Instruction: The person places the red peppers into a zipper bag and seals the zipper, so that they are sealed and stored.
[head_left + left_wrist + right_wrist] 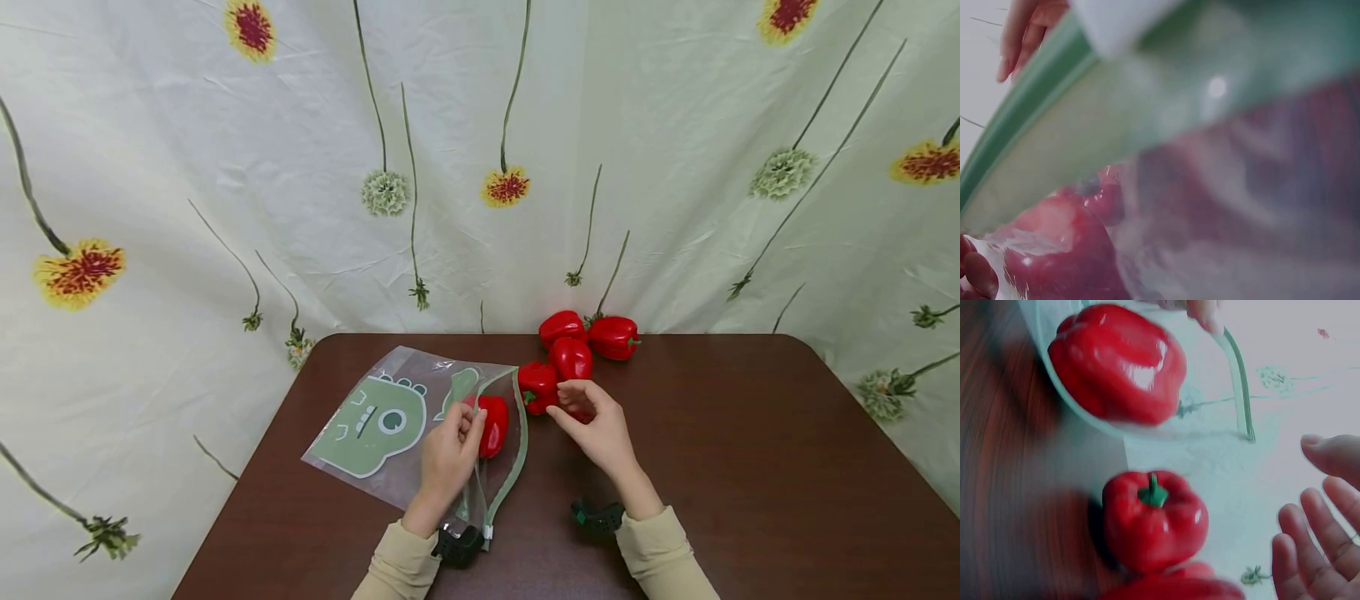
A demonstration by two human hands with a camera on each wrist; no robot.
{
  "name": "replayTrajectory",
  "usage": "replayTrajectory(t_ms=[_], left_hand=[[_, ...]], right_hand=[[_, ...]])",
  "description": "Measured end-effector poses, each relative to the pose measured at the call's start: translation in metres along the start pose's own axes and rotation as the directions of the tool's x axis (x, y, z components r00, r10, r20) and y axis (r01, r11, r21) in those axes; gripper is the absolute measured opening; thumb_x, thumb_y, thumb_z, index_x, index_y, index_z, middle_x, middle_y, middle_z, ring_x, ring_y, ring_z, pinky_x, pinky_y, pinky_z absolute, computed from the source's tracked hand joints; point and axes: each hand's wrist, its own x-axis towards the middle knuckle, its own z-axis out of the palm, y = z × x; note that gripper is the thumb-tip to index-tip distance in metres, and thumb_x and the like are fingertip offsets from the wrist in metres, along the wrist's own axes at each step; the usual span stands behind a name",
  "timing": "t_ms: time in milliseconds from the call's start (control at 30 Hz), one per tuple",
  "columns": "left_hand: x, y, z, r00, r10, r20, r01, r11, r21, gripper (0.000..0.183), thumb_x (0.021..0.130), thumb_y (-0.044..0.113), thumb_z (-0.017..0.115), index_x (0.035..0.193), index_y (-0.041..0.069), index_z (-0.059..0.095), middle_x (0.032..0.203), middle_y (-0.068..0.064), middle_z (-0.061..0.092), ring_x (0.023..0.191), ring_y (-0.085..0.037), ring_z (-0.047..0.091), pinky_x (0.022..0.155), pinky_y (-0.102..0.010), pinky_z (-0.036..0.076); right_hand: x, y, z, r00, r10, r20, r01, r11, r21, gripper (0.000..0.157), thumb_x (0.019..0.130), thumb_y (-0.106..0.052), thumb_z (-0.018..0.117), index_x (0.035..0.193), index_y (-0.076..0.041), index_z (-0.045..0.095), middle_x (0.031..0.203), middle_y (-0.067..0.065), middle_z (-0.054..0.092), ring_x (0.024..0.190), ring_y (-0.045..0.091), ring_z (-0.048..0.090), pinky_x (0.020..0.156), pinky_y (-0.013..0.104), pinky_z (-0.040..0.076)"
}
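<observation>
A clear zip bag (442,379) with a green creature print lies on the table, its green-edged mouth facing right. My left hand (450,454) pinches the bag's upper edge and holds the mouth apart. Inside the mouth sits a red bell pepper (493,427), also seen through the plastic in the left wrist view. My right hand (596,425) hovers with parted, bent fingers and nothing between them. Close beside its fingertips is another red bell pepper (537,383) with a green stem, just outside the bag mouth.
Several more red bell peppers (613,337) are grouped at the table's back edge. A white slider (488,531) sits at the near end of the bag's zip. The brown table (735,467) meets a flower-printed white cloth (675,208) behind it.
</observation>
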Motion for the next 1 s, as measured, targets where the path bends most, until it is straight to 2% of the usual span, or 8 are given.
replayTrajectory(t_ms=[133,233,400,467,600,800,1000], left_hand=[[0.000,0.000,0.000,1.000,-0.002,0.006,0.002,1.000,-0.004,0.015,0.087,0.017,0.067,0.083,0.011,0.054,0.058,0.012,0.044,0.049,0.001,0.037,0.043,-0.014,0.029],[0.000,0.000,0.000,1.000,-0.007,0.009,0.007,1.000,-0.012,0.015,0.087,0.017,0.067,0.083,0.010,0.054,0.058,0.012,0.044,0.049,0.000,0.038,0.043,-0.015,0.030],[0.000,0.001,-0.001,1.000,-0.012,0.010,0.012,1.000,-0.017,0.015,0.087,0.017,0.067,0.083,0.010,0.054,0.057,0.011,0.044,0.048,0.000,0.038,0.043,-0.015,0.030],[0.000,0.001,-0.001,1.000,-0.013,0.010,0.013,1.000,-0.016,0.015,0.087,0.017,0.066,0.083,0.010,0.054,0.057,0.012,0.044,0.048,0.000,0.037,0.043,-0.016,0.030],[0.000,0.000,0.000,1.000,-0.016,0.012,0.016,1.000,-0.019,0.015,0.087,0.016,0.067,0.083,0.010,0.054,0.057,0.012,0.043,0.048,0.001,0.037,0.042,-0.016,0.029],[0.001,0.000,0.000,1.000,-0.012,0.016,0.013,1.000,-0.028,0.015,0.087,0.016,0.067,0.083,0.010,0.054,0.057,0.012,0.042,0.048,0.000,0.036,0.042,-0.017,0.029],[0.000,-0.001,0.000,1.000,-0.012,0.017,0.012,0.999,-0.038,0.015,0.086,0.016,0.067,0.083,0.010,0.054,0.057,0.012,0.042,0.048,0.000,0.036,0.042,-0.016,0.030]], right_hand=[[-0.002,0.005,-0.011,0.999,-0.012,-0.053,0.008,0.998,-0.065,0.031,0.076,0.000,0.076,0.103,0.003,0.062,0.097,0.017,0.064,0.085,0.035,0.059,0.076,0.049,0.050],[-0.002,0.012,-0.019,0.998,-0.001,-0.059,-0.003,0.998,-0.064,0.033,0.075,-0.001,0.076,0.105,0.003,0.061,0.102,0.017,0.063,0.092,0.037,0.059,0.083,0.047,0.049],[-0.001,0.037,-0.032,0.998,0.069,0.009,-0.069,0.997,-0.022,0.043,0.077,-0.004,0.076,0.115,0.003,0.056,0.116,0.020,0.055,0.108,0.036,0.053,0.095,0.050,0.040],[0.000,0.052,-0.036,0.993,0.107,0.039,-0.106,0.994,-0.024,0.048,0.078,-0.008,0.076,0.120,0.001,0.054,0.121,0.018,0.053,0.111,0.035,0.050,0.096,0.053,0.038],[0.000,0.078,-0.042,0.979,0.183,0.094,-0.180,0.983,-0.037,0.057,0.078,-0.017,0.077,0.127,-0.007,0.050,0.129,0.013,0.049,0.116,0.031,0.046,0.094,0.051,0.040],[-0.003,0.093,-0.046,0.958,0.241,0.154,-0.235,0.971,-0.052,0.067,0.076,-0.023,0.079,0.132,-0.008,0.046,0.130,0.011,0.049,0.113,0.030,0.048,0.089,0.046,0.044],[-0.006,0.103,-0.048,0.922,0.312,0.229,-0.302,0.950,-0.077,0.074,0.071,-0.024,0.082,0.134,-0.015,0.044,0.126,0.011,0.051,0.109,0.031,0.050,0.087,0.043,0.046]])
